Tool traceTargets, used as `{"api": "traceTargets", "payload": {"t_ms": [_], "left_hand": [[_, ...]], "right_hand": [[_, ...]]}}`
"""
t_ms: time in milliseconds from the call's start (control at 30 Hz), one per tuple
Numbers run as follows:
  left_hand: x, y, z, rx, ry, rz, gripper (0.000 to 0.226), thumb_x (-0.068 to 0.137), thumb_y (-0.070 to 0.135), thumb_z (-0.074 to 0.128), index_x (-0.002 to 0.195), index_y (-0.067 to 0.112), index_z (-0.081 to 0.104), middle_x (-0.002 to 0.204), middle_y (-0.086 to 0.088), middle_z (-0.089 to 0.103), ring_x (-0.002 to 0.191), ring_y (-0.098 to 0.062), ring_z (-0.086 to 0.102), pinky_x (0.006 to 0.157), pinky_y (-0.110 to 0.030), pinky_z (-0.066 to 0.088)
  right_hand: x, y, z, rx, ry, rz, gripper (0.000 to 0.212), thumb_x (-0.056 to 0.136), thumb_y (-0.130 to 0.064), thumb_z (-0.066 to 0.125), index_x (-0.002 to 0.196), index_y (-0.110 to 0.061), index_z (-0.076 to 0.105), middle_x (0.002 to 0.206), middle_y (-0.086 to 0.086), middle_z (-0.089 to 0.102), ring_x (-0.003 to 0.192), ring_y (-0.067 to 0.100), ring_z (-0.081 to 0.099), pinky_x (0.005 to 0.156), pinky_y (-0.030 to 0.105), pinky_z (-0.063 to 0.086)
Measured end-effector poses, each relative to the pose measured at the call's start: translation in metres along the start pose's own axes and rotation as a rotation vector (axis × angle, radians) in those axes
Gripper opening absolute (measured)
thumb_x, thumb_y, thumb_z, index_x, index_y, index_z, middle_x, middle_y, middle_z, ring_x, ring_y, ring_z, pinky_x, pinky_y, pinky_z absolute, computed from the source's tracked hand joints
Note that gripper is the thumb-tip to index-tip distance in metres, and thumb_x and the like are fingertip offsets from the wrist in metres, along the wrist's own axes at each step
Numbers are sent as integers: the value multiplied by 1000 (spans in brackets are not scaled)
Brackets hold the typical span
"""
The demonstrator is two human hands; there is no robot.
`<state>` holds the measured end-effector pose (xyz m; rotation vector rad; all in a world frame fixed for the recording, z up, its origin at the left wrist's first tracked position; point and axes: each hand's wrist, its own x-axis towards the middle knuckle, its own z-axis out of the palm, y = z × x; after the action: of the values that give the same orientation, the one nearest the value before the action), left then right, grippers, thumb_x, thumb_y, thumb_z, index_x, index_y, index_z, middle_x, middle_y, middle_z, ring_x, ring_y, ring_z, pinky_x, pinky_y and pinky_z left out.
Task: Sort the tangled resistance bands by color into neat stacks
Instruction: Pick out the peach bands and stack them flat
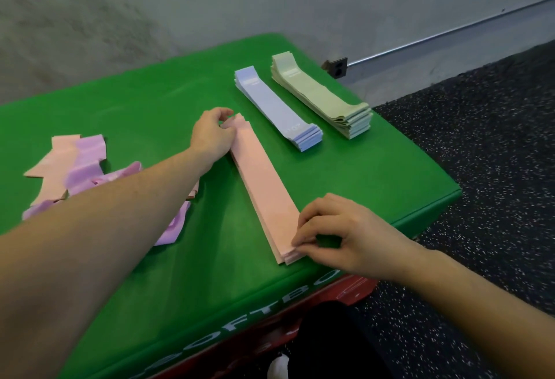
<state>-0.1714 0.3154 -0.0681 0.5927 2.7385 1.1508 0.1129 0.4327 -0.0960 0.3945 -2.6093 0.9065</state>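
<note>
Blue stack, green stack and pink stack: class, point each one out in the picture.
blue stack (276, 105): head view, middle of its top band.
green stack (321, 97): head view, middle of its top band.
pink stack (264, 181): head view, middle of its top band.

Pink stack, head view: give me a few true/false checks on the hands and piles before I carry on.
1. Both hands hold the pink stack, left hand at its far end, right hand at its near end. True.
2. The blue stack lies between the pink stack and the green stack. True.
3. No unsorted bands remain. False: a tangled pile of pink and purple bands lies at the left.
4. A neat purple stack exists. False: purple bands are only in the tangled pile.
</note>
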Motion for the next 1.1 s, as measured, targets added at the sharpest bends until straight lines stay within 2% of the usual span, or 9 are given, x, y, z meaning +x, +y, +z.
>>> {"api": "traceTargets", "payload": {"t_ms": [100, 133, 200, 333, 533, 667, 833, 1000, 1100], "left_hand": [[2, 4, -1, 31, -16, -3, 39, 101, 19, 52, 141, 18, 54, 142, 1, 53, 108, -11, 52, 81, -18, 45], [4, 4, -1, 25, -25, -17, 39, 102, 19, 51, 141, 18, 54, 144, 1, 52, 111, -12, 53, 84, -20, 46], [7, 4, -1, -6, -44, -41, 39, 102, 19, 50, 141, 17, 55, 144, 0, 53, 123, -16, 51, 105, -30, 40], [10, 5, -1, -1, -109, -54, 34, 102, 21, 52, 135, 19, 61, 136, 1, 58, 113, -14, 49, 97, -30, 36], [9, 2, -7, 14, -127, -34, 28, 101, 19, 56, 127, 21, 67, 141, 1, 55, 132, -19, 46, 114, -39, 31], [9, 0, -9, -9, -107, -20, 18, 100, 14, 56, 109, 20, 69, 121, 3, 62, 119, -18, 53, 99, -30, 38], [9, 2, -6, 34, -64, 23, 6, 97, 20, 61, 102, 19, 64, 98, 8, 62, 101, -17, 59, 89, -31, 46], [6, 4, -4, 102, -24, 41, 15, 100, 19, 56, 114, 18, 60, 115, 2, 66, 107, -20, 59, 90, -33, 46], [2, 8, -7, 121, -40, 71, 30, 101, 23, 56, 131, 18, 55, 135, 2, 60, 119, -18, 56, 102, -36, 44]], "right_hand": [[0, 1, -1, 6, 5, 23, 16, 93, -35, 69, 102, -24, 76, 101, -9, 65, 91, 13, 60, 81, 35, 51], [0, 2, -1, 5, 5, 21, 16, 93, -36, 69, 102, -24, 76, 100, -10, 65, 90, 13, 60, 80, 35, 51], [0, 2, 0, 4, 0, 20, 16, 91, -36, 71, 102, -25, 77, 100, -10, 64, 89, 12, 60, 80, 34, 50], [-2, 3, -1, -5, -19, 24, 18, 88, -37, 75, 102, -26, 77, 100, -11, 64, 89, 9, 59, 80, 33, 51], [-1, 2, 1, -22, -16, 12, 16, 88, -37, 75, 99, -27, 78, 98, -10, 61, 89, 11, 55, 78, 32, 50], [-3, 1, 1, -87, -8, 27, 21, 88, -51, 68, 99, -36, 78, 91, -14, 46, 86, 5, 40, 73, 26, 41], [-5, 2, 2, -88, -16, 63, 23, 89, -54, 65, 104, -40, 76, 89, -19, 48, 85, 4, 45, 75, 32, 43], [-5, -2, 3, -70, -39, 122, 28, 88, -59, 63, 108, -42, 72, 91, -24, 49, 88, -1, 44, 79, 28, 41], [-4, -8, -1, -47, -21, 175, 39, 83, -67, 60, 113, -42, 68, 92, -26, 47, 92, -1, 45, 82, 24, 40]]}}
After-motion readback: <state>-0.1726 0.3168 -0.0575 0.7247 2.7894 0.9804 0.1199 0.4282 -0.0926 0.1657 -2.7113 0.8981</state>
